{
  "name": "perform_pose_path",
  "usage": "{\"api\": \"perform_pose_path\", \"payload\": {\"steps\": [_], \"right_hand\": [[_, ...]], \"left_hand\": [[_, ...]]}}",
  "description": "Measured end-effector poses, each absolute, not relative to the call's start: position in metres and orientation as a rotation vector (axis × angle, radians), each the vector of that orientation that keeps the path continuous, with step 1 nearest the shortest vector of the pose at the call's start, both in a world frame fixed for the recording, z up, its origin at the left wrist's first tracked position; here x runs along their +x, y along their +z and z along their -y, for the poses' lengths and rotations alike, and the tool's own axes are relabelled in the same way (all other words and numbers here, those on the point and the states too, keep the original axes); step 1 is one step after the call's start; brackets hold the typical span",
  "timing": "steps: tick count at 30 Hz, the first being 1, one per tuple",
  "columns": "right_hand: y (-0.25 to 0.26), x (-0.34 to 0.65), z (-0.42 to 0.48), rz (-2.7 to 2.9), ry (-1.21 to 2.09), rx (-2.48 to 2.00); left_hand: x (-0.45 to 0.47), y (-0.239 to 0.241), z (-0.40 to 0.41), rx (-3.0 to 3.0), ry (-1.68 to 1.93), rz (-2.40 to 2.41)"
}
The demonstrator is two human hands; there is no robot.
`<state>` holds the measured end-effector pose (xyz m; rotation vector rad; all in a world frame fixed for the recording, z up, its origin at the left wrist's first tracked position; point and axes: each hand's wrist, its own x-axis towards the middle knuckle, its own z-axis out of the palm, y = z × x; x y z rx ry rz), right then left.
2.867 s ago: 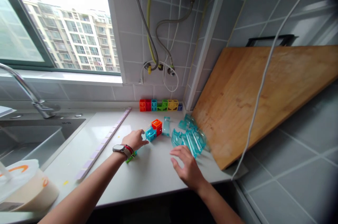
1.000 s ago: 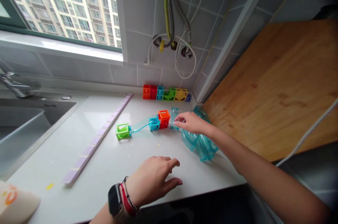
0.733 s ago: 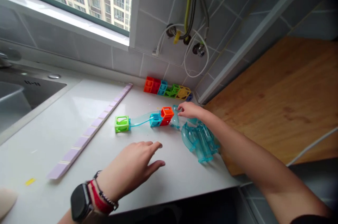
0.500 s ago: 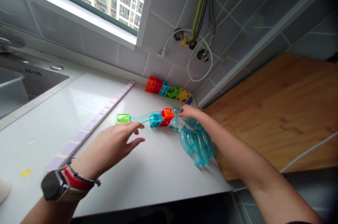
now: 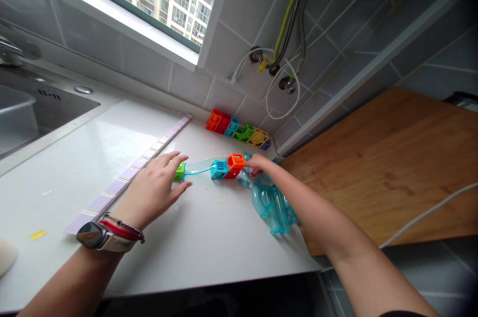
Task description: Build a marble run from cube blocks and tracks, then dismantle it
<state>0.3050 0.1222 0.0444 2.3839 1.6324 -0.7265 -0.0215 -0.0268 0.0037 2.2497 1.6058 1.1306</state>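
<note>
Left hand (image 5: pixel 157 188) is lying loose with fingers spread apart. Its fingertips are covering the green cube (image 5: pixel 180 170) and nothing is gripped. Right hand (image 5: pixel 258 161) is reaching in with fingers curled together over a short clear tube (image 5: pixel 244 175), just beside the orange cube (image 5: pixel 236 161). The knuckles are hiding the tips, so I cannot tell if it is pinching the tube or only touching it.

The green cube is sitting on the counter (image 5: pixel 209 247) at the left end of a small chain. A clear ramp (image 5: pixel 199 166) is running from it to the blue cube (image 5: pixel 218 170), which is touching the orange cube.

Judging the step: the right hand is working the short clear tube at the orange end while the left is steadying the green end. To do it well, the left should be pressing lightly straight down so the ramp is not popping out. The right should be nudging the tube gently, in line with the cubes rather than sideways.

Further out, a pile of clear tubes (image 5: pixel 275 203) is lying under the right forearm. A row of coloured cubes (image 5: pixel 239 130) is standing against the tiled wall. A wooden board (image 5: pixel 392 158) is leaning on the right, and a purple strip (image 5: pixel 129 173) is running along the left.
</note>
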Motion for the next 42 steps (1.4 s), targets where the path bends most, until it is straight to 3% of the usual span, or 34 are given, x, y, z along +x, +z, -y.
{"api": "perform_pose_path", "payload": {"steps": [6, 19, 25, 30, 36, 42], "right_hand": [[0.051, 0.309, -0.122, -1.589, -0.909, 2.556], [0.137, 0.336, -0.086, -1.992, -1.764, 2.576], [0.151, 0.323, -0.072, -2.254, -2.093, 2.286], [0.151, 0.309, -0.083, -2.446, -2.457, 1.673], [0.129, 0.276, -0.108, -2.711, -2.351, 1.479], [0.11, 0.252, -0.117, -2.764, -2.321, 1.383]], "left_hand": [[-0.028, -0.005, 0.025, 2.276, 1.006, -1.68], [-0.027, 0.004, 0.031, 2.295, 0.786, -1.664], [-0.023, 0.005, 0.035, 2.197, 0.779, -1.849], [-0.02, 0.041, 0.037, 2.148, 0.856, -1.944], [-0.005, 0.078, 0.004, 2.252, 0.759, -1.746], [0.001, 0.063, -0.008, 2.386, 0.683, -1.646]]}}
